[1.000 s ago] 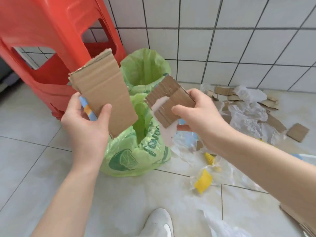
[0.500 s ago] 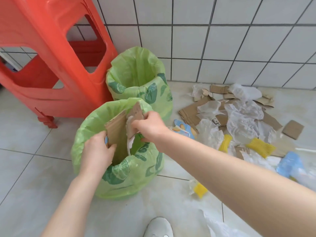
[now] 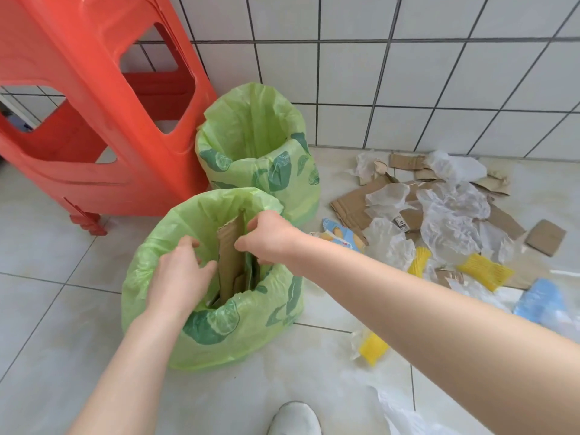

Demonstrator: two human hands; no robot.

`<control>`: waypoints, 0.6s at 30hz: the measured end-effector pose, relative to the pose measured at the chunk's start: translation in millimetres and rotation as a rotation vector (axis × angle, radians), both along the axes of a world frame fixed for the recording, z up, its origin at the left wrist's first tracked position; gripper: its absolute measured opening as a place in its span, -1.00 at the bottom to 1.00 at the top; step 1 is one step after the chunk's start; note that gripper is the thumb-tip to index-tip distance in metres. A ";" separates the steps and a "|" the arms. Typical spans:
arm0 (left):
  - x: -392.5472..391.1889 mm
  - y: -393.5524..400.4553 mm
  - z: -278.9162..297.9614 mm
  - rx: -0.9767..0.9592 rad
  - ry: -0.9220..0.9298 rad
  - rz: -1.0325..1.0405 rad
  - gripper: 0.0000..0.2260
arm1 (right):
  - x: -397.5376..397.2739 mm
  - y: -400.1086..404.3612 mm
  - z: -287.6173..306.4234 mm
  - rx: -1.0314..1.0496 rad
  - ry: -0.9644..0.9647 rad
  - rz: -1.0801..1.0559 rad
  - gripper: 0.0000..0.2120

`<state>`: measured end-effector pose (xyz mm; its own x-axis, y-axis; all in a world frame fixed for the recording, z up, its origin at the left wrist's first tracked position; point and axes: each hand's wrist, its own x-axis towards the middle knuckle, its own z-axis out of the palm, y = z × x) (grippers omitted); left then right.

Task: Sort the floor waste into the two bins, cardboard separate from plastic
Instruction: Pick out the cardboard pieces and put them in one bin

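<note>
Both hands are working at the mouth of the near bin (image 3: 213,321), the green-bagged one directly under them. The left hand (image 3: 180,271) is hanging over the left side of the opening with its fingers loosely curled and nothing visibly between them. The right hand (image 3: 270,237) is hovering over the right side, fingers bent downward; whether it is pinching anything I cannot tell, since the fingertips are pointing into the bag. Between the two hands a tall cardboard strip (image 3: 230,255) is standing nearly upright inside the bin, its top edge poking above the rim, with shorter pieces leaning beside it. It is probably standing on end because it is too long to lie flat in the bag.

The far bin (image 3: 260,152) is sitting just beyond the right hand, against the tiled wall and beside the red plastic stool (image 3: 94,98); its inside is showing only green liner from here. This suggests the near bin is serving for cardboard.

Well to the right of the right hand, the floor pile (image 3: 439,215) is waiting: brown cardboard pieces mixed under crumpled clear plastic film, yellow foam nets (image 3: 485,271), a blue printed wrapper (image 3: 340,235) and a pale blue packet (image 3: 543,302). One yellow piece is lying under the right forearm. Judging by that heap, most of the sorting is yet to be done, and the film draped over the cardboard is likely to need peeling apart first.
</note>
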<state>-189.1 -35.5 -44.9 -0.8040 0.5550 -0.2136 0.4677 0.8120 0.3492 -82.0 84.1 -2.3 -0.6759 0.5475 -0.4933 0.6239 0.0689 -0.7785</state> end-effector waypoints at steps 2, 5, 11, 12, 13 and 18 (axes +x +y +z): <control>5.4 0.1 7.2 0.093 0.076 -0.016 -0.61 | 4.7 5.9 3.8 -0.009 0.057 -0.022 -0.66; 20.3 4.3 24.3 0.258 0.167 -0.043 -0.74 | 21.1 17.1 7.2 -0.032 0.167 -0.056 -0.69; 78.6 24.4 46.0 0.514 0.101 -0.147 -0.88 | 97.4 44.1 6.0 -0.045 0.237 -0.177 -0.78; 90.7 27.8 44.0 0.539 0.081 -0.186 -0.89 | 114.3 46.6 1.5 -0.043 0.230 -0.219 -0.79; 102.9 31.1 40.6 0.556 0.063 -0.226 -0.90 | 131.7 48.1 -4.4 -0.044 0.218 -0.258 -0.81; 162.7 42.9 -2.6 0.524 -0.059 -0.413 -0.90 | 220.7 48.1 -51.7 -0.013 0.078 -0.381 -0.86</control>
